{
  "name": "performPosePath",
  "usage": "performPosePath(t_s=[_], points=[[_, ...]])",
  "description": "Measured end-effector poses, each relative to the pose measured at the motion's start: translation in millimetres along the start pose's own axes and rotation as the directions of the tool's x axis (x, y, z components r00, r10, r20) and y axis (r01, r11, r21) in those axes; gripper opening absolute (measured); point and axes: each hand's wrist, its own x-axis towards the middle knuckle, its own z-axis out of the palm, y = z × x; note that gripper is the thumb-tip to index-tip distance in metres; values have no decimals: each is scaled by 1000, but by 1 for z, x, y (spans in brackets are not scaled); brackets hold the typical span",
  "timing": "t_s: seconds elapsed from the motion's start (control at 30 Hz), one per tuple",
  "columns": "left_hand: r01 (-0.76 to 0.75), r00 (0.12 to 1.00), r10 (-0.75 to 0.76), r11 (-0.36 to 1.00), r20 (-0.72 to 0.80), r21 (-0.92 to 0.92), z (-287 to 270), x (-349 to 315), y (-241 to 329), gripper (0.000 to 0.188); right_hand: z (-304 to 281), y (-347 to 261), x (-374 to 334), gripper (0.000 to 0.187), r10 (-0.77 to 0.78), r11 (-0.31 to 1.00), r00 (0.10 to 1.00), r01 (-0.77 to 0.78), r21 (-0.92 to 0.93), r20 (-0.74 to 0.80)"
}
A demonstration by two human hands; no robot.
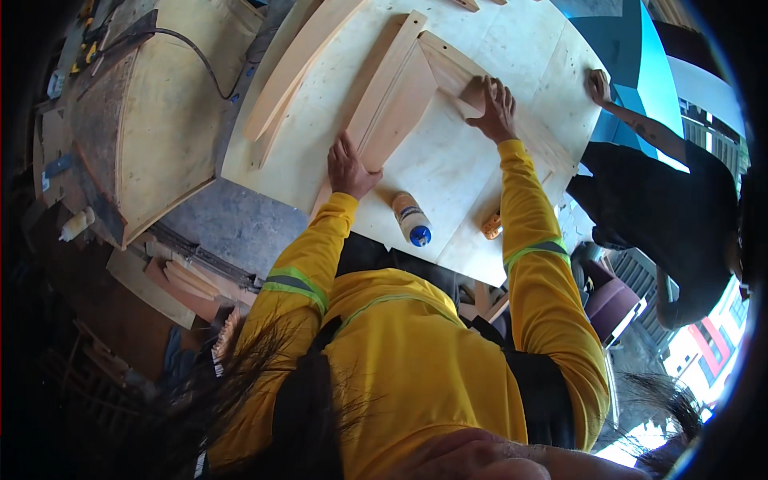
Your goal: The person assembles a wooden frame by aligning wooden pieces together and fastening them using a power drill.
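A wooden frame (pixel 398 100) of joined pale boards lies at an angle on the plywood tabletop (pixel 448 156). My left hand (pixel 352 166) is closed round the near end of its left board, with the thumb at the inner side. My right hand (pixel 494 112) grips the right board (pixel 453 64), its fingers over the wood and its thumb stretched toward the frame's inside. In front of my body lies a white bottle with a blue cap (pixel 412 220). An orange object (pixel 492 226) lies partly behind my right forearm.
Long curved wooden pieces (pixel 292 80) rest left of the frame. Another person's hand (pixel 598 86) touches the tabletop's right edge. A second plywood-topped bench (pixel 172 104) with a black cable (pixel 196 50) stands at left. Blue panels (pixel 632 56) rise at the far right.
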Motion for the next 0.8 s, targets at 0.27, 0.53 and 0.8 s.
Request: performPosePath(t_s=[0.27, 0.53, 0.8], points=[[-270, 961, 273, 902, 42, 337, -11, -68, -24, 96, 8, 83, -66, 114, 292, 956, 946, -287, 58, -140], [-296, 952, 298, 846, 68, 444, 21, -79, -45, 64, 14, 207, -162, 102, 930, 291, 367, -714, 636, -13], [-288, 956, 285, 848, 74, 446, -2, -66, -30, 68, 16, 223, -174, 59, 878, 373, 476, -614, 696, -50]])
